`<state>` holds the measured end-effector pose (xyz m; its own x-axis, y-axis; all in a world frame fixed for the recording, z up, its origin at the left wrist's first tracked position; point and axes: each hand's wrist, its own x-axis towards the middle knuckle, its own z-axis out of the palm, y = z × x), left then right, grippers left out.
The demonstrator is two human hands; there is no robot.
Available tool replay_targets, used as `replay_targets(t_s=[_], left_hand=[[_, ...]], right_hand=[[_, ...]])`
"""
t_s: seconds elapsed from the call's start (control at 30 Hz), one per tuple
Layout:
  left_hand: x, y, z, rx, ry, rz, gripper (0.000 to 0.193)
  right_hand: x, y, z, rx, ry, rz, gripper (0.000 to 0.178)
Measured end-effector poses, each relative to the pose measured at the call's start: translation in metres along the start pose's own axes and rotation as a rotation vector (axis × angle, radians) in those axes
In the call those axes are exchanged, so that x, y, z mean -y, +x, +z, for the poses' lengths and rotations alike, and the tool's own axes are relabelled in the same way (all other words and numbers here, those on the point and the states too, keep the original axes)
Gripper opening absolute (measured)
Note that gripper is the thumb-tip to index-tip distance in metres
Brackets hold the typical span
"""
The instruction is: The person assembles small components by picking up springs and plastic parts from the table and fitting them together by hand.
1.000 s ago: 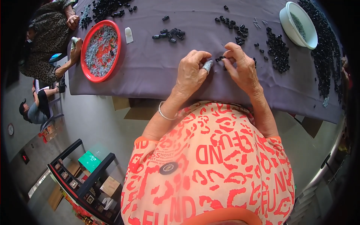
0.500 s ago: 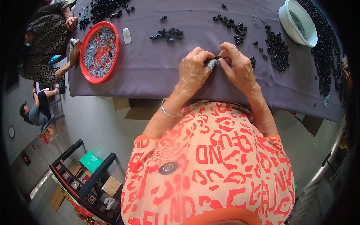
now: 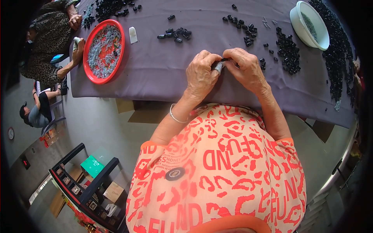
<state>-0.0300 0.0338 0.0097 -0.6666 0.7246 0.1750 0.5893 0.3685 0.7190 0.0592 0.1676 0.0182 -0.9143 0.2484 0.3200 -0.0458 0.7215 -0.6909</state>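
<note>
Over the near part of the table, my left hand [image 3: 201, 73] pinches a small black plastic part [image 3: 223, 59] between thumb and forefinger. A greyish wrap [image 3: 218, 67] covers the left thumb. From the other side my right hand [image 3: 247, 70] closes its thumb and forefinger on the same part. The fingers hide most of it, and whether a thin pin is in it I cannot tell. Just right of my right hand lie a few loose black parts [image 3: 262, 64]. Ahead of both hands is a small cluster of black cylindrical parts [image 3: 178, 34].
At left stands a red basin [image 3: 86, 58] of thin grey pins, beside a white piece [image 3: 133, 35]. More black parts [image 3: 288, 54] and a pale bowl [image 3: 294, 24] are at right, on the dark tablecloth [image 3: 155, 73]. Another person's hand [image 3: 77, 50] is near the basin.
My right hand's fingers have folded in closer around the black part, with the forefinger lowered. My left hand stays nearly in place. The view has shifted slightly.
</note>
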Motion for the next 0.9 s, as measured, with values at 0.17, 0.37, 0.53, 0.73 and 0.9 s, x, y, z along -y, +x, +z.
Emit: replay_targets(t_s=[0.17,0.37,0.53,0.73,0.9], left_hand=[[0.001,-0.003,0.002,-0.024,-0.02,-0.031,0.014],[0.003,-0.004,0.004,-0.037,-0.037,-0.039,0.013],[0.006,-0.002,-0.001,0.01,-0.073,0.005,0.016],[0.002,0.002,-0.027,0.177,-0.397,-0.273,0.019],[-0.001,0.014,-0.03,0.294,-0.497,-0.381,0.02]], right_hand=[[0.0,-0.006,0.007,-0.082,-0.054,0.0,0.018],[-0.002,-0.008,0.009,-0.14,0.04,0.002,0.019],[-0.005,-0.01,0.013,-0.153,0.009,-0.03,0.02],[-0.007,-0.011,0.014,-0.167,-0.002,-0.042,0.021],[-0.002,-0.008,0.014,-0.152,0.037,0.004,0.032]])
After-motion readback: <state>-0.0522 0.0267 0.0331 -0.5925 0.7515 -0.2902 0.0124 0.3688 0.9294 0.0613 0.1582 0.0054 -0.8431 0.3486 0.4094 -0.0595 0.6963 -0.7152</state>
